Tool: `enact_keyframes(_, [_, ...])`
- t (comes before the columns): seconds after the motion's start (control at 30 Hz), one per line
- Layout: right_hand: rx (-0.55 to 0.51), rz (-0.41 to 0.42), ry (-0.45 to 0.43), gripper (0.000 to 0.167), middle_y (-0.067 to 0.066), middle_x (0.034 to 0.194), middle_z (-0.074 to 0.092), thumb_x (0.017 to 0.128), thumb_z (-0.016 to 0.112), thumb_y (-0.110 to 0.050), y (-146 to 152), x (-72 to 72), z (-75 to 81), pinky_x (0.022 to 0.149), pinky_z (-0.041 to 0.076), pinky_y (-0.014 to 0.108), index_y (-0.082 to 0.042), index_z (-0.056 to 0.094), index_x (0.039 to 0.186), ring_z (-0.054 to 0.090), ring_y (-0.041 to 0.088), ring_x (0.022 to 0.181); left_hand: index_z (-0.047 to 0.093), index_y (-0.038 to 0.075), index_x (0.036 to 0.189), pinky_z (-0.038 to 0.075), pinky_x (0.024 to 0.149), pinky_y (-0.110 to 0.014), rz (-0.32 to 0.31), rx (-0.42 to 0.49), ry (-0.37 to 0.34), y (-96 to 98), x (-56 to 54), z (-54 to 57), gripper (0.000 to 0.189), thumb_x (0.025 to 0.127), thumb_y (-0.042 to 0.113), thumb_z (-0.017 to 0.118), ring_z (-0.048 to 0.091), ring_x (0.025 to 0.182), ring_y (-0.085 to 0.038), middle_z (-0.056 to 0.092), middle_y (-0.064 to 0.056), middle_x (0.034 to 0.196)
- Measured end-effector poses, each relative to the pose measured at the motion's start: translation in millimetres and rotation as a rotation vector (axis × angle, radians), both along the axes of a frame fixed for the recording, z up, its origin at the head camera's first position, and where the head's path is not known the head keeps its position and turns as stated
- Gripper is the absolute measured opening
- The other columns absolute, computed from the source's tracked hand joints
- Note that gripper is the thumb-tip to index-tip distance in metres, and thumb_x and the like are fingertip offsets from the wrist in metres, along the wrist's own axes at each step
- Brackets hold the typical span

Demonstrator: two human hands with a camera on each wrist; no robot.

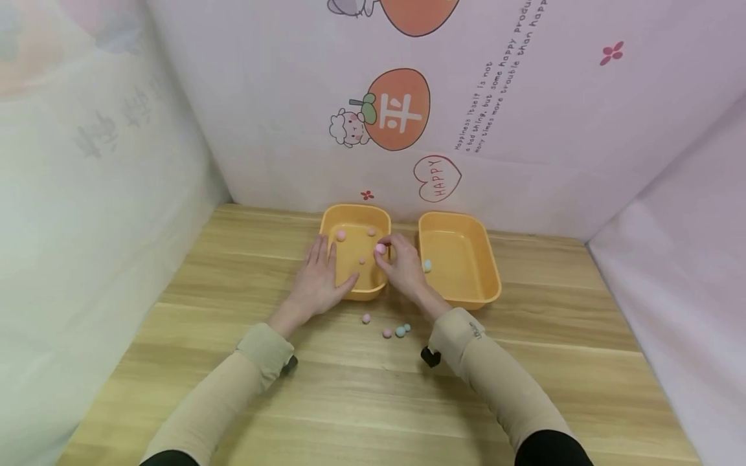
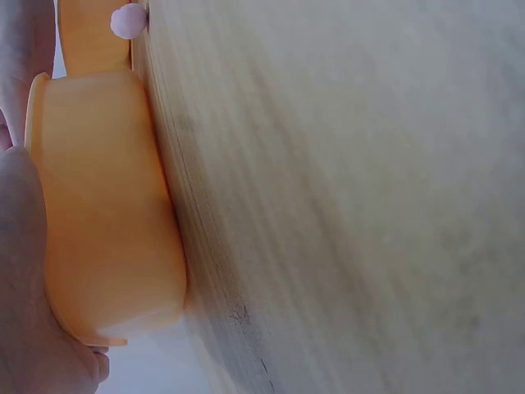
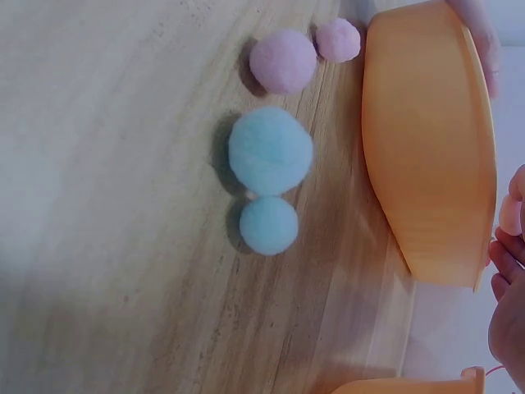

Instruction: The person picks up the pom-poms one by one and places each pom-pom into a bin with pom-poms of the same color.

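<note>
My right hand (image 1: 403, 266) pinches a pink pompom (image 1: 380, 248) between thumb and fingers, above the right rim of the left yellow bin (image 1: 355, 210). My left hand (image 1: 317, 281) rests on that bin's left and front rim with fingers spread. Inside the left bin lie a larger pink pompom (image 1: 340, 235) and two smaller pink ones. A pale blue pompom (image 1: 427, 265) is in the right yellow bin (image 1: 492, 265), by its left wall. In front of the bins, two pink pompoms (image 3: 283, 61) and two blue pompoms (image 3: 271, 151) lie on the table; the blue ones sit close together.
The wooden table (image 1: 350, 401) carries both bins side by side near the back. A white printed sheet (image 1: 280, 129) rises right behind them. More white sheeting (image 1: 87, 226) stands along the left and right sides.
</note>
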State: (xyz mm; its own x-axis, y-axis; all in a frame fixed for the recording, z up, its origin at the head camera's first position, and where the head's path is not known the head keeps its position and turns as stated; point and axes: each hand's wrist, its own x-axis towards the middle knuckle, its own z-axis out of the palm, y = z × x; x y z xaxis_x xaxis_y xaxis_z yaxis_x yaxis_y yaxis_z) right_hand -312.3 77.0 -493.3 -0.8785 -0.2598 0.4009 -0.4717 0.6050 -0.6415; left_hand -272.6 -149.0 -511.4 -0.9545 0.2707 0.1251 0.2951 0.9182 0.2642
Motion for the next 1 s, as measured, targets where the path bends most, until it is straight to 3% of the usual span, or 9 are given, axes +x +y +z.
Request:
enact_keyframes(0.13, [0.006, -0.029, -0.017, 0.024, 0.022, 0.122, 0.073, 0.1, 0.077, -0.006, 1, -6.1, 0.5, 0.108, 0.058, 0.052, 0.004, 0.071, 0.121, 0.069, 0.039, 0.118, 0.024, -0.012, 0.169, 0.018, 0.141, -0.057, -0.014, 0.004, 0.01, 3.3, -4.6, -0.3, 0.103, 0.109, 0.07, 0.038, 0.009, 0.172, -0.047, 0.012, -0.035, 0.18])
enact_keyframes(0.37, [0.025, 0.009, -0.007, 0.023, 0.024, 0.121, 0.073, 0.101, 0.075, -0.007, -6, -15.0, -1.0, 0.108, 0.057, 0.053, 0.005, 0.07, 0.119, 0.068, 0.041, 0.119, 0.022, -0.01, 0.17, 0.015, 0.142, -0.055, -0.002, 0.005, -0.022, 1.4, -4.4, 2.6, 0.102, 0.109, 0.07, 0.038, 0.005, 0.173, -0.044, 0.009, -0.033, 0.182])
enact_keyframes(0.63, [0.052, -0.013, -0.022, 0.025, 0.026, 0.122, 0.074, 0.1, 0.074, -0.006, -11, -19.8, -2.1, 0.108, 0.058, 0.054, 0.007, 0.071, 0.121, 0.069, 0.046, 0.121, 0.023, -0.011, 0.17, 0.015, 0.143, -0.053, -0.001, 0.014, 0.007, -2.6, -2.8, -1.5, 0.103, 0.108, 0.07, 0.041, 0.009, 0.173, -0.045, 0.014, -0.033, 0.181])
enact_keyframes(1.0, [0.067, -0.004, -0.062, 0.033, 0.026, 0.135, 0.071, 0.103, 0.074, -0.007, -10, -21.4, -1.7, 0.116, 0.056, 0.053, 0.008, 0.068, 0.132, 0.066, 0.043, 0.132, 0.024, -0.012, 0.169, 0.015, 0.143, -0.053, 0.003, 0.03, 0.007, -2.0, -4.1, -0.8, 0.103, 0.108, 0.068, 0.044, 0.009, 0.173, -0.045, 0.014, -0.034, 0.181])
